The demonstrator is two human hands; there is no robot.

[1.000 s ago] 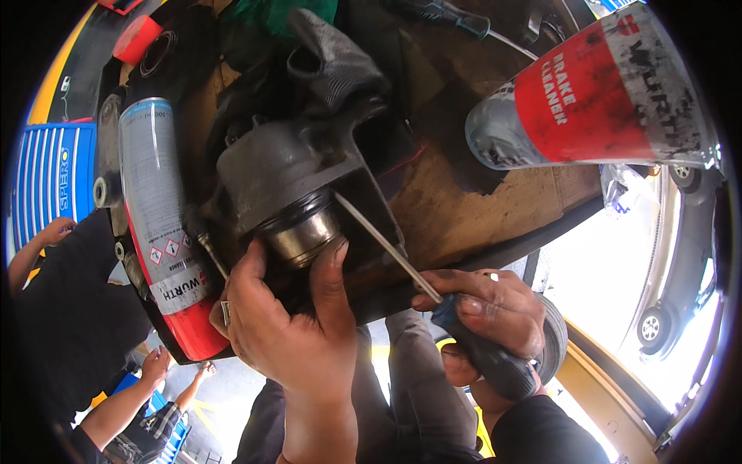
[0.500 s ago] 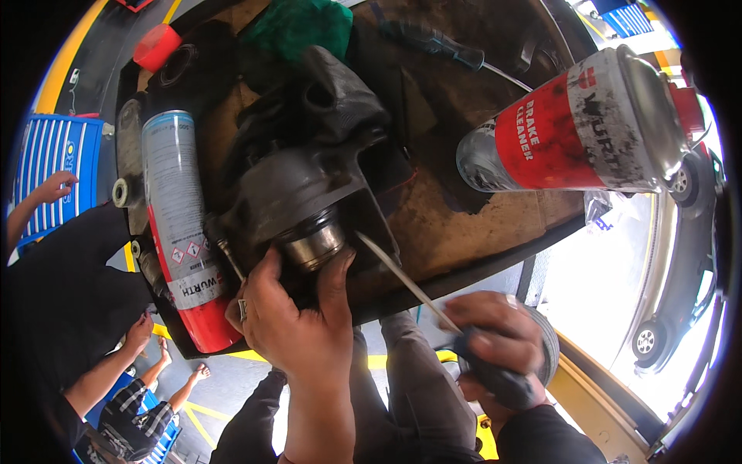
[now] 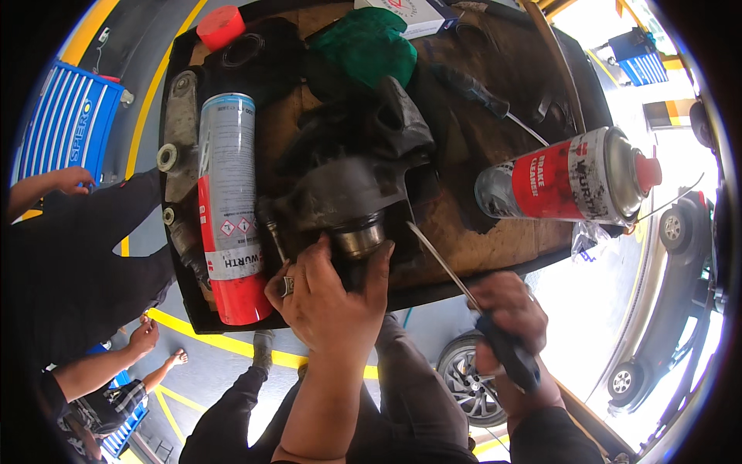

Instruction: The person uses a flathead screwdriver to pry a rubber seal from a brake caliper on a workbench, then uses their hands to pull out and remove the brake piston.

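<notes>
A dark cast metal housing (image 3: 340, 187), apparently a brake caliper, lies near the front edge of the worktop, with a shiny cylindrical piston (image 3: 359, 237) protruding toward me. My left hand (image 3: 328, 301) grips this piston, thumb on its right, fingers on its left. At lower right, my right hand (image 3: 510, 309) is wrapped round a screwdriver (image 3: 506, 348) with a dark handle. Its thin blade points up and left, the tip just right of the piston, by the housing's edge; whether it touches is unclear.
Red-and-silver spray cans (image 3: 232, 294) (image 3: 572, 178) lie either side. Behind are a green cloth (image 3: 363, 42), red cap (image 3: 220, 27) and another screwdriver (image 3: 471, 89). Co-workers (image 3: 77, 271) stand at left near blue tool cabinets (image 3: 62, 116). A wheel (image 3: 471, 383) and car (image 3: 657, 301) appear beyond the worktop.
The screwdriver tip has moved right, away from the dark ring on the piston. My left hand still holds the piston. The whole view has shifted, with more of the worktop's far side showing.
</notes>
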